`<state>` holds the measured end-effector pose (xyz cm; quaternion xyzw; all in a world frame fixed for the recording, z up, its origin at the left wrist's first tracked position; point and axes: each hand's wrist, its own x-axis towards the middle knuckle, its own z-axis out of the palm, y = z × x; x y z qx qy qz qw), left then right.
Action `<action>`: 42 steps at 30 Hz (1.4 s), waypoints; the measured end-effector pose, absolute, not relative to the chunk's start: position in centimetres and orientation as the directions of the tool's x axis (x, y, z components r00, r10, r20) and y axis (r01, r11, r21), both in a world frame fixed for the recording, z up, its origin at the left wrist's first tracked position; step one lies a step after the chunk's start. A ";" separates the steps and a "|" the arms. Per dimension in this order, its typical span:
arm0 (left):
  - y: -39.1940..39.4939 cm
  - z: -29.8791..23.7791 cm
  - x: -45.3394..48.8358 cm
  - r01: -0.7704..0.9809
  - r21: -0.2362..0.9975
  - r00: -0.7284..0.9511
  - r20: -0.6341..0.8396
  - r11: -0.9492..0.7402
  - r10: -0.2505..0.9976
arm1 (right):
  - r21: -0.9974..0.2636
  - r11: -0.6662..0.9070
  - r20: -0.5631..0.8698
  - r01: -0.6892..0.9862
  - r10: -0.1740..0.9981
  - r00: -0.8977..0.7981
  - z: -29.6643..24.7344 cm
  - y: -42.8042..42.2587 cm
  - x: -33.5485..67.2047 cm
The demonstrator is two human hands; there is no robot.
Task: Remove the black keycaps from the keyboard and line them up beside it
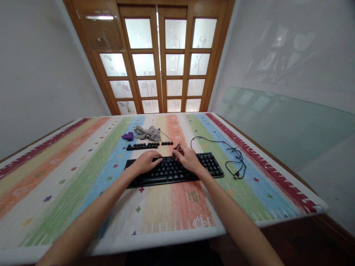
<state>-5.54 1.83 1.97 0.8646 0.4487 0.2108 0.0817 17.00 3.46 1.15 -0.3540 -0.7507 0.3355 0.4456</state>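
Observation:
A black keyboard (pixel 172 173) lies on the striped tablecloth in front of me. My left hand (pixel 148 161) rests over its left half, thumb apart from the fingers, touching the far rows of keys. Over the far edge, right of the middle, my right hand (pixel 186 157) pinches a thin dark tool (pixel 176 146); its exact kind is too small to make out. Loose black keycaps (pixel 142 145) stand lined up behind the keyboard, several in a long row. Both hands hide part of the keys.
Behind the keycaps lie a crumpled grey cloth (pixel 148 133), a purple cloth (pixel 128 136) and a thin stick-like item (pixel 165 134). The keyboard's black cable (pixel 237 157) is looped on the right. A glass panel (pixel 277 125) leans against the right wall.

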 end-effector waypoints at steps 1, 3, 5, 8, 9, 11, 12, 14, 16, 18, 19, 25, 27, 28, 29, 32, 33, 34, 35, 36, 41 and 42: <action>1.5 2.0 -5.4 0.740 0.337 0.510 0.284 -0.583 0.812 | -0.827 0.518 0.427 0.218 0.831 -0.356 0.9 3.5 16.9; 1.2 1.9 -5.3 0.741 0.340 0.508 0.281 -0.579 0.814 | -0.841 0.505 0.419 0.193 0.835 -0.357 0.5 3.5 16.6; 1.0 1.9 -5.2 0.745 0.340 0.499 0.287 -0.574 0.818 | -0.849 0.497 0.409 0.180 0.834 -0.371 0.4 3.4 16.4; 1.0 1.8 -5.2 0.749 0.341 0.491 0.290 -0.568 0.822 | -0.814 0.536 0.416 0.223 0.807 -0.420 0.5 2.9 15.8; 1.0 1.7 -5.1 0.748 0.343 0.492 0.290 -0.569 0.821 | -0.786 0.565 0.429 0.251 0.791 -0.436 0.7 2.7 15.6; 1.0 1.6 -5.1 0.742 0.346 0.495 0.295 -0.574 0.817 | -0.725 0.620 0.457 0.301 0.759 -0.464 1.0 2.4 15.2; 0.9 1.6 -5.1 0.740 0.348 0.496 0.296 -0.576 0.816 | -0.704 0.636 0.465 0.315 0.749 -0.472 1.1 2.4 15.1; 0.9 1.6 -5.1 0.741 0.349 0.494 0.294 -0.573 0.818 | -0.695 0.640 0.473 0.326 0.750 -0.462 1.1 2.6 15.0; 0.8 1.6 -5.1 0.749 0.346 0.488 0.289 -0.565 0.824 | -0.717 0.614 0.474 0.330 0.776 -0.415 0.9 3.1 15.1; 0.8 1.6 -5.0 0.756 0.337 0.483 0.291 -0.561 0.826 | -0.758 0.571 0.457 0.315 0.810 -0.368 0.6 3.8 15.3; 0.8 1.6 -5.0 0.758 0.332 0.483 0.296 -0.562 0.824 | -0.784 0.545 0.438 0.296 0.824 -0.359 0.4 4.1 15.3; 0.9 1.4 -4.9 0.760 0.312 0.488 0.306 -0.570 0.817 | -0.824 0.503 0.407 0.262 0.846 -0.344 0.2 4.9 14.8; 0.9 1.4 -4.9 0.765 0.304 0.489 0.298 -0.568 0.819 | -0.819 0.489 0.404 0.300 0.863 -0.303 0.2 5.1 14.7; 0.9 1.5 -4.9 0.768 0.299 0.492 0.291 -0.567 0.820 | -0.826 0.468 0.395 0.314 0.878 -0.271 0.2 5.2 14.7; 0.9 1.6 -5.0 0.770 0.294 0.497 0.280 -0.566 0.821 | -0.838 0.443 0.382 0.319 0.893 -0.237 0.2 5.4 14.8; 1.0 2.0 -5.2 0.768 0.297 0.517 0.234 -0.567 0.823 | -0.877 0.398 0.361 0.268 0.915 -0.177 0.3 5.6 15.3; 1.0 2.1 -5.2 0.766 0.308 0.516 0.231 -0.565 0.825 | -0.885 0.401 0.367 0.234 0.913 -0.176 0.4 5.6 15.4; 1.0 2.2 -5.2 0.761 0.327 0.507 0.241 -0.561 0.828 | -0.891 0.410 0.378 0.197 0.908 -0.180 0.5 5.6 15.6; 1.0 2.2 -5.2 0.750 0.358 0.493 0.259 -0.556 0.831 | -0.893 0.419 0.390 0.161 0.902 -0.186 0.7 5.4 15.6; 1.1 2.3 -5.0 0.731 0.403 0.474 0.281 -0.551 0.834 | -0.895 0.426 0.399 0.130 0.897 -0.192 0.9 5.3 15.7; 1.2 2.5 -3.9 0.492 0.718 0.408 0.310 -0.493 0.859 | -0.898 0.439 0.417 0.037 0.873 -0.252 1.5 4.2 15.7; 1.2 2.5 -3.7 0.440 0.761 0.407 0.305 -0.477 0.861 | -0.898 0.439 0.417 0.026 0.869 -0.266 1.5 4.0 15.7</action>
